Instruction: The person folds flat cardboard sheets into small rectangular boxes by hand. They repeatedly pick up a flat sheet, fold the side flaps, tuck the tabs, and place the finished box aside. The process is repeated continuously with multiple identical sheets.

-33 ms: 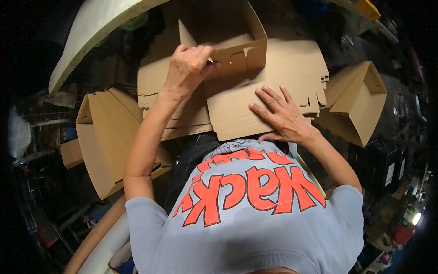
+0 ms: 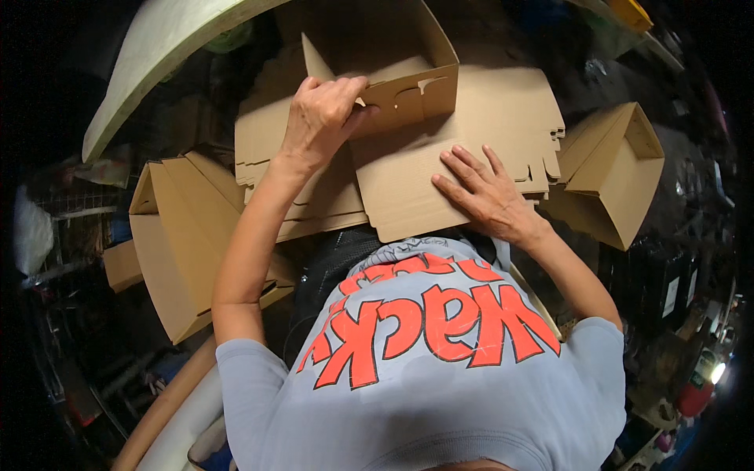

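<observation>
A partly folded brown cardboard box (image 2: 430, 93) stands before me, its walls raised and a slotted panel facing me. My left hand (image 2: 326, 114) is closed over the top edge of that panel, near its left end. From the box a flat flap (image 2: 404, 192) reaches toward my lap. On the right part of this flap my right hand (image 2: 491, 200) lies palm down, fingers spread; its thumb is hidden. Under the box is a stack of flat cardboard blanks (image 2: 510, 102) with notched edges.
Folded cardboard boxes stand at the left (image 2: 177, 235) and right (image 2: 613, 177). A pale curved edge (image 2: 157, 63) arches across the upper left. Long rolls, one brown (image 2: 169, 400) and one white (image 2: 188, 428), lean at lower left. A dark bin-like shape (image 2: 656, 282) is at right.
My right thumb, visible earlier beside the flap's near edge, is now out of sight. Both hands otherwise keep their places, and the box has barely shifted.
</observation>
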